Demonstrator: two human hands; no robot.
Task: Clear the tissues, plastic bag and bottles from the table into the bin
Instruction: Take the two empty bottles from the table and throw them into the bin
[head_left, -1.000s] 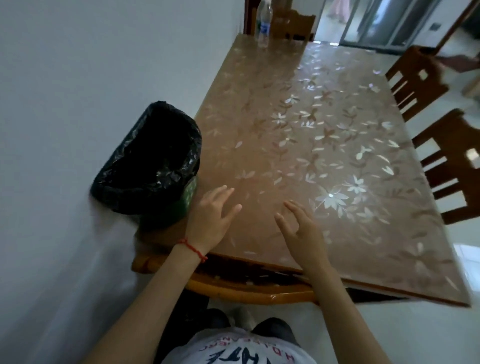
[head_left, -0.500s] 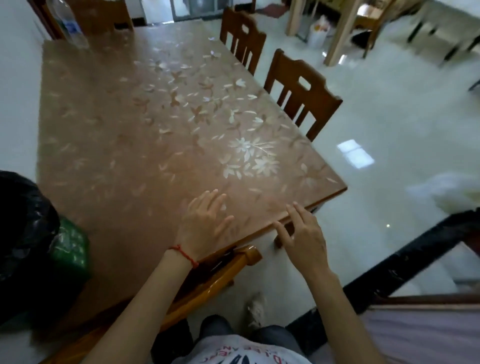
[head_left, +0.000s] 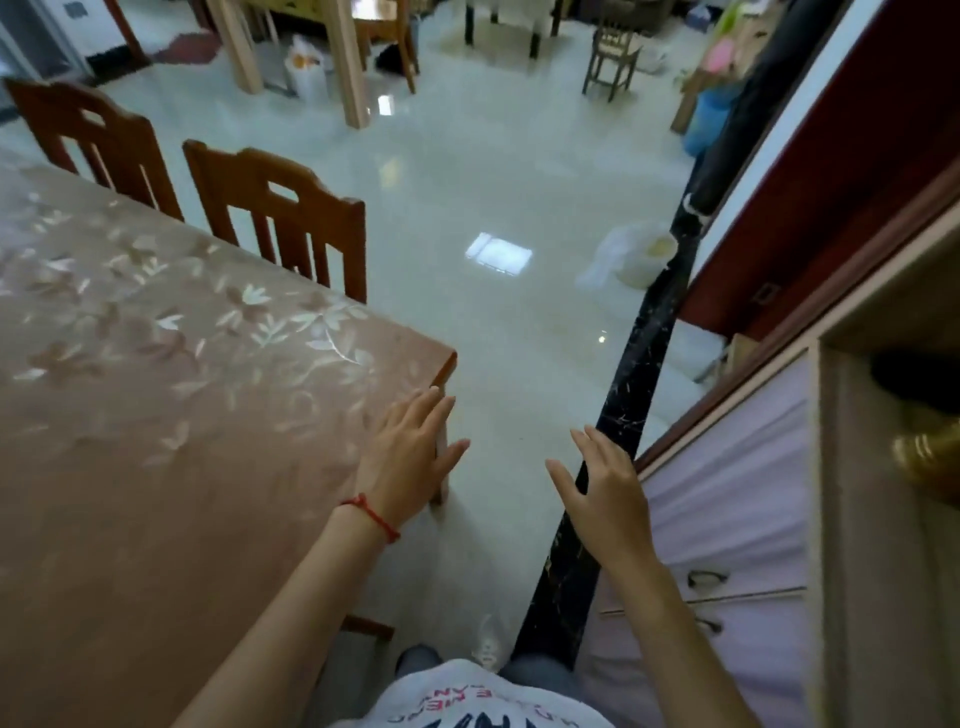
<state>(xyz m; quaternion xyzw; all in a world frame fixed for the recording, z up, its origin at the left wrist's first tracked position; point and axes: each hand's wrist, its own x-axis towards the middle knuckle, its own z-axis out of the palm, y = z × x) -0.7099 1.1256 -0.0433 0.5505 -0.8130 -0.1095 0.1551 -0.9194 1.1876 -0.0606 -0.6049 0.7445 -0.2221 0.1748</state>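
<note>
None of the tissues, plastic bag or bottles show on the part of the bench (head_left: 156, 415) now in view; its flowered cover lies bare as far as the near corner. The bin, which stood at the bench's far left edge against the wall a second ago, has passed out of sight, and so has the bottle that stood at the bench's far end. The view has swung right, away from the bench and toward the tiled floor (head_left: 493, 208) and a cupboard (head_left: 753, 467).

The left hand (head_left: 410, 457) hangs over the bench corner, fingers straight and spread, holding nothing. The right hand (head_left: 602, 483) hovers above the floor beside the cupboard's dark edge, equally released and empty.

Two wooden chairs (head_left: 280, 218) stand at the bench's side, and a pale bag (head_left: 634, 254) sits on the floor by the wall.

The turn suggests the near end is cleared, though the far bottle probably remains to be binned.
</note>
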